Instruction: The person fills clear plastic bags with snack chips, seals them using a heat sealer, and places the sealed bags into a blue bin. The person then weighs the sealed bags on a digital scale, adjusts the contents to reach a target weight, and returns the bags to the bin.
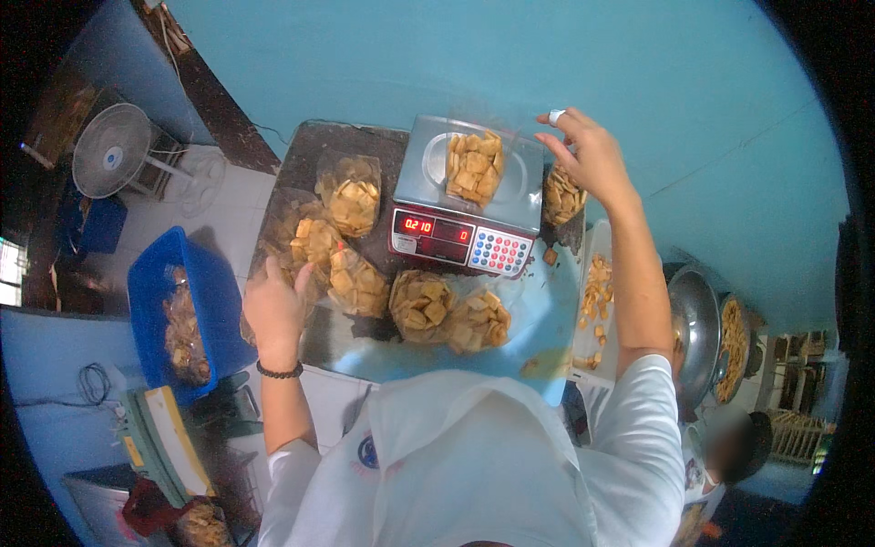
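A clear plastic bag of square crackers stands on the metal pan of a digital scale, whose red display is lit. To the right of that bag, my right hand is raised with its fingers apart, one fingertip wrapped in white, holding nothing. Another cracker bag is beside the scale, below this hand. My left hand is at the table's left edge, fingers spread, over or against filled bags; whether it touches one is unclear. Several filled bags lie left of and in front of the scale.
The table stands against a blue wall. Left are a blue plastic bin with bags inside and a fan. Right are a white tray of loose crackers, a large metal bowl and a person. A green-and-white appliance is lower left.
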`<control>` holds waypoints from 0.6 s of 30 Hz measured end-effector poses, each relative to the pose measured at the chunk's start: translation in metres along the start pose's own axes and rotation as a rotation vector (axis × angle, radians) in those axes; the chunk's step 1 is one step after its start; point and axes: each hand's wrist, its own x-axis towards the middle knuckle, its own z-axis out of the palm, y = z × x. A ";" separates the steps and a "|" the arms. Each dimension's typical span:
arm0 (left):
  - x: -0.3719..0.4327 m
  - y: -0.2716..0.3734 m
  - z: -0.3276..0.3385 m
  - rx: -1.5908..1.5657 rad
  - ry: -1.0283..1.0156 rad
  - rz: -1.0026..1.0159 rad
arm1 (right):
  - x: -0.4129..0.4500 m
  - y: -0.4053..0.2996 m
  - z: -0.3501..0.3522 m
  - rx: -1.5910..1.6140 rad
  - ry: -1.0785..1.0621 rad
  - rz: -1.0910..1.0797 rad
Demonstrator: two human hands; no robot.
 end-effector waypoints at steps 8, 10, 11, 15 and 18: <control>0.004 0.009 0.012 0.085 -0.155 -0.049 | -0.011 0.017 -0.004 -0.010 -0.043 0.164; 0.007 0.008 0.016 0.055 -0.247 -0.085 | -0.014 0.027 -0.001 0.007 -0.064 0.183; 0.008 0.007 0.019 0.037 -0.283 -0.098 | -0.017 0.034 0.001 0.026 -0.044 0.135; 0.011 0.005 0.027 0.024 -0.284 -0.047 | -0.019 0.093 0.020 -0.203 -0.015 0.235; 0.004 0.003 0.028 -0.005 -0.278 -0.043 | -0.022 0.135 0.039 -0.287 -0.204 0.349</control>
